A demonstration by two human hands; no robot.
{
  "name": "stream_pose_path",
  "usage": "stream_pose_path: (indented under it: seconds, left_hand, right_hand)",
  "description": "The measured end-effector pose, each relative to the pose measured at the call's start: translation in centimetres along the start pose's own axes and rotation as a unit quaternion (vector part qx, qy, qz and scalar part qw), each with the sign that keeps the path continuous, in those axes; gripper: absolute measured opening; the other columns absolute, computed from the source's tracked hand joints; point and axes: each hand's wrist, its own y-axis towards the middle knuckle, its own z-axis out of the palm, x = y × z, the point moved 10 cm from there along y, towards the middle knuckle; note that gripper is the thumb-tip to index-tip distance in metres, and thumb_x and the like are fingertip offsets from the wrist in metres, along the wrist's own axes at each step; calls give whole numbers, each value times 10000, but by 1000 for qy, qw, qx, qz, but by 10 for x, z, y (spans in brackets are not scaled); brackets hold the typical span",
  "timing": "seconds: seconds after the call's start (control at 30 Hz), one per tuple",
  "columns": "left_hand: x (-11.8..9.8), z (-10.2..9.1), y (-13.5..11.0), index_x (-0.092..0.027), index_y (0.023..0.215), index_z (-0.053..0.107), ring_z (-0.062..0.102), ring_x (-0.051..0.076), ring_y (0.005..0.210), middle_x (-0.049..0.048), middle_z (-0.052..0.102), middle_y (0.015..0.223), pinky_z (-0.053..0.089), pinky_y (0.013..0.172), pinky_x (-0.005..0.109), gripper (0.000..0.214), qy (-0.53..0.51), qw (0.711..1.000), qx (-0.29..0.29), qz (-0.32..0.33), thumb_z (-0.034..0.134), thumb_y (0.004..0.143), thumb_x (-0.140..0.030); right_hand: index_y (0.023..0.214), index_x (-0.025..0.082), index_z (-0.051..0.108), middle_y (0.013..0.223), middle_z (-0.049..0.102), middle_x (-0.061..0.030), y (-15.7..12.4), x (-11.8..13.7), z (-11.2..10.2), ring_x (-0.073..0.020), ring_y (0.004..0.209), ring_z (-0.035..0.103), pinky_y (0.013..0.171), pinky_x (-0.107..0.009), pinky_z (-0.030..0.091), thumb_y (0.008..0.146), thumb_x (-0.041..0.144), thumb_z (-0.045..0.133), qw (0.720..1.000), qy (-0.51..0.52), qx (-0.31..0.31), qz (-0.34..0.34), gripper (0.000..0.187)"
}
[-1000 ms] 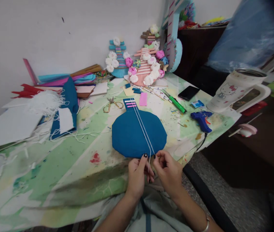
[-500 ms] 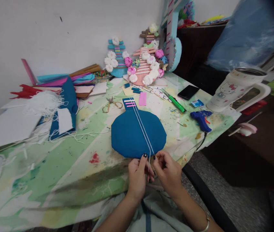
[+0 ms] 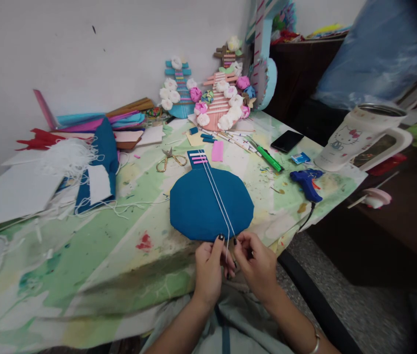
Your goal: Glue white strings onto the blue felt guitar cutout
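A dark blue guitar-shaped piece (image 3: 197, 204) lies flat at the table's front edge, its neck pointing away and crossed by short white and pink strips. Two white strings (image 3: 217, 192) run from the neck down over the body to its lower edge. My left hand (image 3: 210, 268) is closed at that edge, thumb on top, with some fingertips showing lower between the hands. Beside the thumb, one string bends and its loose end hangs down. My right hand (image 3: 256, 260) pinches the end of the other string at the rim.
Scissors (image 3: 171, 160), a green cutter (image 3: 269, 158), a blue glue gun (image 3: 306, 183), a phone (image 3: 287, 141) and a white mug (image 3: 357, 137) surround the work. Tangled white string (image 3: 68, 160) and card lie left. Flower-covered guitars (image 3: 218, 101) stand against the wall.
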Motion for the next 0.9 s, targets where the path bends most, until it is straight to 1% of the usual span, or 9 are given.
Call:
stream_pose_path:
  seconds: [0.2, 0.47, 0.63, 0.9]
  left_hand:
    - [1, 0, 0, -149, 463, 507, 397, 66, 280, 3, 524, 380, 284, 322, 181, 495, -7, 1000, 3, -2, 591, 757, -538]
    - [3, -1, 2, -150, 466, 506, 390, 66, 278, -2, 519, 375, 288, 318, 178, 489, -13, 1000, -4, 6, 580, 782, -515]
    - [4, -1, 1, -146, 477, 511, 398, 65, 282, 1, 526, 381, 282, 319, 173, 476, -16, 1000, -1, 5, 586, 786, -500]
    - [-2, 1, -1, -140, 441, 511, 419, 71, 272, 10, 513, 365, 266, 318, 178, 510, 16, 1000, 2, 10, 569, 794, -503]
  right_hand:
    - [788, 204, 527, 506, 486, 74, -2, -1, 2, -92, 418, 485, 441, -184, 376, 830, 185, 482, 1000, -3, 7, -1, 64]
    - [797, 202, 511, 528, 495, 70, -3, -2, 4, -93, 436, 497, 456, -179, 390, 824, 169, 481, 1000, 6, 16, 6, 52]
    - [802, 201, 510, 511, 478, 80, -3, -3, -1, -90, 424, 484, 447, -174, 387, 816, 163, 484, 1000, 12, 6, 14, 49]
    - [819, 201, 517, 530, 499, 77, 1, -7, -5, -89, 443, 500, 457, -171, 388, 823, 170, 489, 1000, 13, 2, 19, 42]
